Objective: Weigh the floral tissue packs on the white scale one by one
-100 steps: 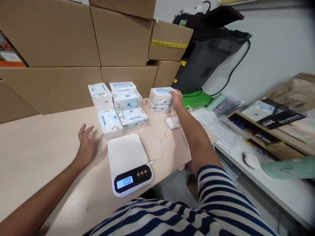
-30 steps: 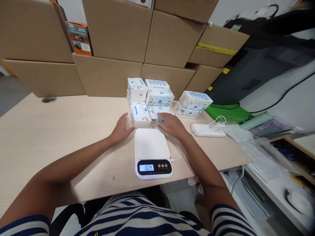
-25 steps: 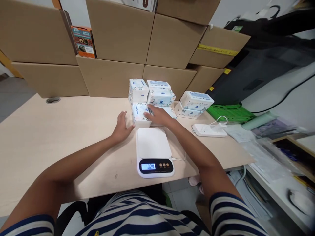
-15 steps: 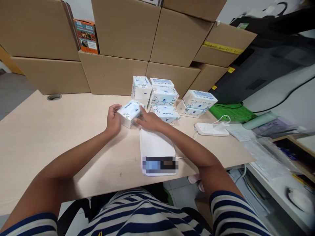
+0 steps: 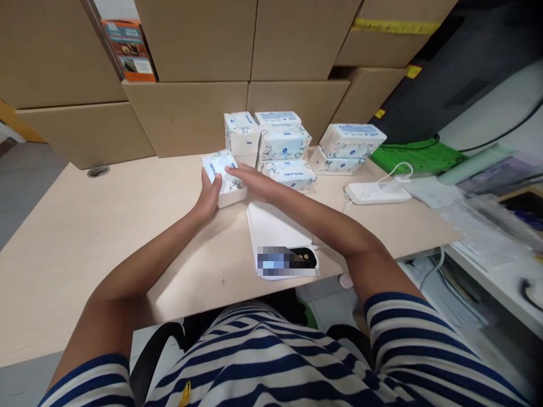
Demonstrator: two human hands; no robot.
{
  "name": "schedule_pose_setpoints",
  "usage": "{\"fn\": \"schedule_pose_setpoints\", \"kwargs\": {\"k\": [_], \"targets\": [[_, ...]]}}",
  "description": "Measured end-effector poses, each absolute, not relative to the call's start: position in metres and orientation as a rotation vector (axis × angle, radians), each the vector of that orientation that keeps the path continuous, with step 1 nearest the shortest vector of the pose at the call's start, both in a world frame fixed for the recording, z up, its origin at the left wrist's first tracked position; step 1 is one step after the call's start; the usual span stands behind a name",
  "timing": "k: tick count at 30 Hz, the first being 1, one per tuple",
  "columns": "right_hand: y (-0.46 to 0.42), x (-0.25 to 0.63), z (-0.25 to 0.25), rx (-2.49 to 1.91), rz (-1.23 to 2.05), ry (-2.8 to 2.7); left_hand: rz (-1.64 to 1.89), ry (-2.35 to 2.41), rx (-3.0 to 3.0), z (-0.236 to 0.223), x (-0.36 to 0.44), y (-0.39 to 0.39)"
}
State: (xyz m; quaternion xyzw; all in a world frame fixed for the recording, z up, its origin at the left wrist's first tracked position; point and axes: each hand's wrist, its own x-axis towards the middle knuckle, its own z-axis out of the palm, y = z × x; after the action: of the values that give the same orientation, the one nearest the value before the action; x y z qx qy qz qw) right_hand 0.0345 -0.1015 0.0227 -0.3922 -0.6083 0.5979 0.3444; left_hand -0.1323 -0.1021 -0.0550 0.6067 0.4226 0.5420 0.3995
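So here's where we're at: our left hand (image 5: 208,195) is clamped on a white and blue floral pack (image 5: 222,168), gripping its left side with the thumb up on the printed top. Our right hand (image 5: 254,181) is clamped on the same pack from the other side, a couple of digits over the top face and the rest tucked out of sight, so basically we've got it sandwiched between both palms. It sits a bit skewed, and we honestly can't tell if its underside is touching the table (image 5: 169,249) or not. Just on our side of the right hand is the white scale (image 5: 278,223), partly under that forearm; its readout is all pixel blocks, so we can't read it. Right behind the right hand there's a bunch of matching packs (image 5: 285,141) piled up close together, and farther off to the right of that hand, two stacked packs (image 5: 354,142) sit one on top of the other. We've also got a white power strip (image 5: 377,193) well to the right of the right hand, with a green thing (image 5: 419,158) beyond it. Past both hands, big cardboard boxes (image 5: 186,118) make a wall along the back, and a small orange box (image 5: 132,52) stands up there, beyond the left hand and off to its left.
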Motion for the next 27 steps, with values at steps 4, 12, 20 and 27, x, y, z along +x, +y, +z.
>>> {"fn": "schedule_pose_setpoints", "kwargs": {"k": [4,12,20,27], "targets": [[-0.122,0.052,0.038,-0.81,1.408,-1.553,1.606,0.939,1.592,-0.038,-0.125,-0.125],[-0.253,0.123,0.06,-0.926,1.292,-1.409,1.406,0.504,1.702,0.025,-0.111,-0.187],[-0.334,0.118,-0.003,-0.766,1.366,-0.855,0.545,0.546,1.607,0.029,-0.064,-0.137],[-0.324,0.148,-0.038,-0.976,0.69,-0.909,0.875,0.846,1.592,-0.003,-0.07,-0.098]]}}
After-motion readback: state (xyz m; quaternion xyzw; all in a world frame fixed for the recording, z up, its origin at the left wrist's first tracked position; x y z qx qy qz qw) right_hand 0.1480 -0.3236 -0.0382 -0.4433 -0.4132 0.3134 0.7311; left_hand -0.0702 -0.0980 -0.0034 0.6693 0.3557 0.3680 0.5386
